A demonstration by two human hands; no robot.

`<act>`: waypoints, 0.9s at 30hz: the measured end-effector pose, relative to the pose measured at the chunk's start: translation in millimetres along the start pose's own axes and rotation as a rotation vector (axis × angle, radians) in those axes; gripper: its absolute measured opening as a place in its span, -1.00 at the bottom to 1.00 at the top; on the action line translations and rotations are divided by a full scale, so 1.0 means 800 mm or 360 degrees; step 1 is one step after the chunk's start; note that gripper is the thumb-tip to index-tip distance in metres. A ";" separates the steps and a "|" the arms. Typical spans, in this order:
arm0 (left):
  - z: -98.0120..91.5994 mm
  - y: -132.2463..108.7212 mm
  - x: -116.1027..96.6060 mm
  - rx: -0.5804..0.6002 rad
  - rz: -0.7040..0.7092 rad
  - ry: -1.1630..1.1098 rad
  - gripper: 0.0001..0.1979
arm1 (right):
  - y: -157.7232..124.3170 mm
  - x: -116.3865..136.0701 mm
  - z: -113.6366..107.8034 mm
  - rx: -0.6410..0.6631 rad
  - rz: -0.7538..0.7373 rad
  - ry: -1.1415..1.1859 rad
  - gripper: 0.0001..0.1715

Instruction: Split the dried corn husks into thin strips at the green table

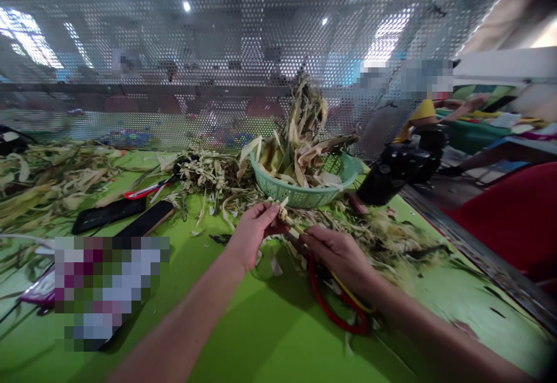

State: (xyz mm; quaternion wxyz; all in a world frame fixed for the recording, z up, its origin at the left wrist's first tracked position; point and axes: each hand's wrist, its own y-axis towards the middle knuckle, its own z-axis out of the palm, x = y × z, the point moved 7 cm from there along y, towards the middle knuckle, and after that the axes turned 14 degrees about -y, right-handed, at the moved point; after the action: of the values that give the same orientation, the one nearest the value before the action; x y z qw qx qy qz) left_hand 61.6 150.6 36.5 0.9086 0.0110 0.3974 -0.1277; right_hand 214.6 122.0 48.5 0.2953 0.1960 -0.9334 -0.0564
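My left hand [252,232] pinches the pale tip of a thin dried husk strip [285,215] just in front of a teal basket [304,196]. My right hand [337,255] is closed round the strip's lower end, above a red-and-yellow handled tool [337,307] lying on the green table [243,331]. Whether the right hand also grips that tool is hidden. The basket is heaped with dried husks [300,139].
Husk scraps [383,238] litter the table to the right and far left. Red-handled scissors [145,190] and two dark flat cases [107,215] lie at left. A black device [395,171] stands right of the basket. A perforated metal screen [217,52] closes the back; a person in yellow [420,116] works beyond.
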 end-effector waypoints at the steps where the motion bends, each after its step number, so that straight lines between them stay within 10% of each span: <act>1: 0.000 0.000 -0.004 0.0012 0.0020 0.0078 -0.69 | 0.000 -0.001 -0.002 -0.0029 0.0032 0.0005 -0.60; 10: 0.026 -0.015 -0.070 0.0386 0.0472 0.1249 -0.57 | -0.001 0.006 -0.017 0.0061 -0.0047 -0.0257 -0.66; 15: 0.062 -0.036 -0.060 0.0711 0.0934 0.2218 -0.80 | -0.002 0.015 -0.020 0.0113 -0.0130 -0.0311 -0.64; 27: 0.067 -0.039 -0.036 0.0735 0.0964 0.2432 -0.85 | -0.002 0.015 -0.017 0.0134 -0.0128 -0.0282 -0.61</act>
State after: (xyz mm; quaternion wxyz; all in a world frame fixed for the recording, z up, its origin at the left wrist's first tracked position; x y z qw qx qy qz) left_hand 73.6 120.7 96.8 0.3611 0.3848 0.8451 0.0855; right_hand 214.2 115.8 65.4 0.2008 0.2397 -0.9488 -0.0459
